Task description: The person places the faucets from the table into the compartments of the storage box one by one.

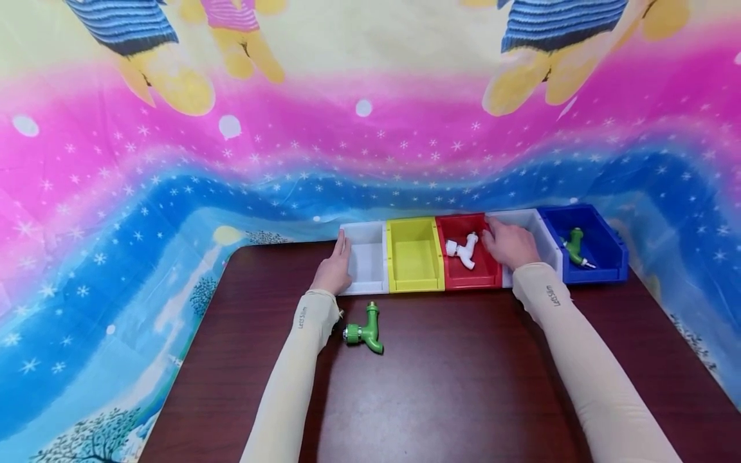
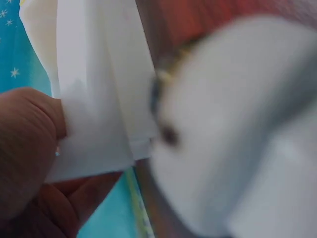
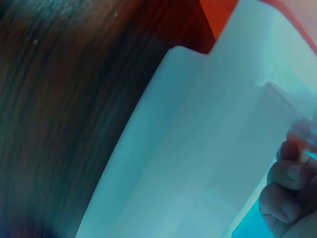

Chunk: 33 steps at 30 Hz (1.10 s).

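Note:
My left hand point(image 1: 332, 271) is at the left end of a row of joined bins. It grips the side wall of the leftmost white bin point(image 2: 99, 114), thumb on one face and fingers on the other. Toward the right of the row, my right hand point(image 1: 512, 245) reaches over the second white bin point(image 1: 539, 233), partly hiding it. In the right wrist view its curled fingers point(image 3: 292, 173) hold that bin's edge. Between them stand a yellow bin point(image 1: 413, 256) and a red bin point(image 1: 471, 281) containing a white plastic tap point(image 1: 465, 251).
A blue bin point(image 1: 604, 257) ends the row, with a green tap point(image 1: 575, 245) inside. Another green tap point(image 1: 370, 331) lies on the dark wooden table point(image 1: 463, 373); beside it, something small is mostly hidden behind my left sleeve point(image 1: 318, 315). A printed cloth point(image 1: 347, 154) hangs behind.

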### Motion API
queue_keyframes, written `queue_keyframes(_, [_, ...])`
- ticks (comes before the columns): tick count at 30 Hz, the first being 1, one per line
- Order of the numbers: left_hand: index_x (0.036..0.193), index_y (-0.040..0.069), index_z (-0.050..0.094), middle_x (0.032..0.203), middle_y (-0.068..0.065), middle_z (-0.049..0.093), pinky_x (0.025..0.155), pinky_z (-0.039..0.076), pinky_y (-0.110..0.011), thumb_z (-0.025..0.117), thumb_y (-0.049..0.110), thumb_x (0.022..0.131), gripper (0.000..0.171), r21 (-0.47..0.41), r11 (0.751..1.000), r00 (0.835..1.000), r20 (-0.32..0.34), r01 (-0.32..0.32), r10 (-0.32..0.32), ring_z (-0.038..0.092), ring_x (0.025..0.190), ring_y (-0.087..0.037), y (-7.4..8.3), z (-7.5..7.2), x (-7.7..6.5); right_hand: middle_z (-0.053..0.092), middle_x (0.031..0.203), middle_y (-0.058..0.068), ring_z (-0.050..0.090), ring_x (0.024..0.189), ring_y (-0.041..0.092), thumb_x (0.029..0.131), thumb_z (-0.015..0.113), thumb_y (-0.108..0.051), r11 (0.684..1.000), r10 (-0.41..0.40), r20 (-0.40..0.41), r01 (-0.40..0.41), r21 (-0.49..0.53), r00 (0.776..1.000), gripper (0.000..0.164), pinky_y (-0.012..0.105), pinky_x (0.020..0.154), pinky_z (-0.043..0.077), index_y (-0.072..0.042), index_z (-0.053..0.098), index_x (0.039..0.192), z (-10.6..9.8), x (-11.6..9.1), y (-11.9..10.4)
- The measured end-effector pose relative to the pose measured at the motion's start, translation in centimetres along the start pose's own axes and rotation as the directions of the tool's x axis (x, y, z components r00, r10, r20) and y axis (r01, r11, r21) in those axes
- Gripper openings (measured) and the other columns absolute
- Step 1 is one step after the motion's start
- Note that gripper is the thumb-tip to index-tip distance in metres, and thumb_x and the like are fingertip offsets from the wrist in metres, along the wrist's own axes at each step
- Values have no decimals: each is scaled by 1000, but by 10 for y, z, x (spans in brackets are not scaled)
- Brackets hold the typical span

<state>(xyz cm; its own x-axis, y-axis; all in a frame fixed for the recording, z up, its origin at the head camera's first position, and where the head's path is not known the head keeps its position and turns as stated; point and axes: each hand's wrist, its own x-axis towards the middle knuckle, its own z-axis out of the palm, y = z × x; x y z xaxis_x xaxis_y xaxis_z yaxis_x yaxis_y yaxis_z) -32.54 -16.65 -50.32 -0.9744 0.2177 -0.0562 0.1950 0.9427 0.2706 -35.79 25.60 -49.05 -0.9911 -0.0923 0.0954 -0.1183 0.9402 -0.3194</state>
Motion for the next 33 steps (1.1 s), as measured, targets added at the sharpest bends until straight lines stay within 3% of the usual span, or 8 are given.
queue_keyframes(8, [168, 13, 17, 176, -7, 3, 51, 46, -35, 67, 28, 101, 84, 165, 986, 997, -66, -17, 28, 55, 53, -22, 5, -4, -8, 63, 133, 30, 62, 109, 51, 106, 50, -32, 1000, 8, 5, -8, -2, 1000, 61, 67, 98, 47, -10, 37, 161, 2, 1, 1])
queue_keyframes(12, [168, 18, 21, 176, -4, 13, 61, 56, -42, 65, 40, 102, 82, 243, 970, 992, -123, -4, 35, 71, 91, -32, 16, -13, -25, 64, 129, 30, 63, 105, 50, 107, 49, -33, 1000, 15, 7, -15, 15, 1000, 61, 68, 98, 47, -11, 35, 162, 2, 2, 0])
queue_keyframes(15, [166, 20, 27, 173, -2, 25, 68, 59, -46, 64, 41, 102, 77, 279, 960, 983, -164, -38, 87, 64, 123, -36, 24, -22, -43, 61, 134, 32, 62, 105, 51, 107, 49, -34, 999, 27, 19, -28, 33, 999, 62, 69, 100, 45, -12, 34, 163, 3, 3, 0])
queue_keyframes(18, [164, 22, 34, 165, -1, 41, 71, 60, -44, 66, 40, 101, 73, 302, 946, 969, -173, -117, 176, 60, 132, -32, 30, -30, -61, 57, 140, 32, 61, 111, 53, 107, 48, -34, 998, 41, 29, -42, 46, 999, 63, 70, 102, 43, -13, 32, 164, 3, 3, 0])
queue_keyframes(21, [161, 24, 42, 151, -3, 59, 71, 60, -43, 70, 39, 99, 70, 286, 928, 952, -122, -238, 282, 66, 123, -28, 33, -34, -79, 55, 143, 32, 59, 115, 54, 107, 49, -33, 997, 50, 31, -52, 52, 998, 63, 71, 104, 42, -13, 32, 164, 4, 4, 0])
queue_keyframes(24, [157, 27, 48, 130, -4, 71, 71, 58, -43, 74, 38, 95, 68, 226, 911, 935, 6, -346, 353, 71, 104, -24, 34, -32, -95, 53, 145, 32, 56, 119, 55, 107, 48, -34, 997, 55, 38, -57, 57, 998, 63, 71, 106, 40, -13, 31, 164, 4, 4, 1])
queue_keyframes(28, [153, 31, 54, 117, -1, 73, 73, 56, -41, 83, 39, 86, 72, 186, 898, 913, 170, -399, 370, 70, 96, -18, 33, -24, -113, 55, 144, 32, 54, 122, 56, 108, 47, -35, 996, 55, 51, -59, 71, 997, 63, 71, 107, 38, -14, 30, 165, 5, 5, 1])
queue_keyframes(33, [143, 29, 64, 124, -2, 73, 82, 59, -40, 88, 28, 81, 67, 234, 857, 885, 207, -459, 417, 69, 108, -20, 33, -10, -121, 58, 140, 32, 56, 119, 55, 107, 48, -33, 996, 49, 31, -51, 79, 998, 62, 71, 106, 40, -13, 32, 164, 6, 5, 2])
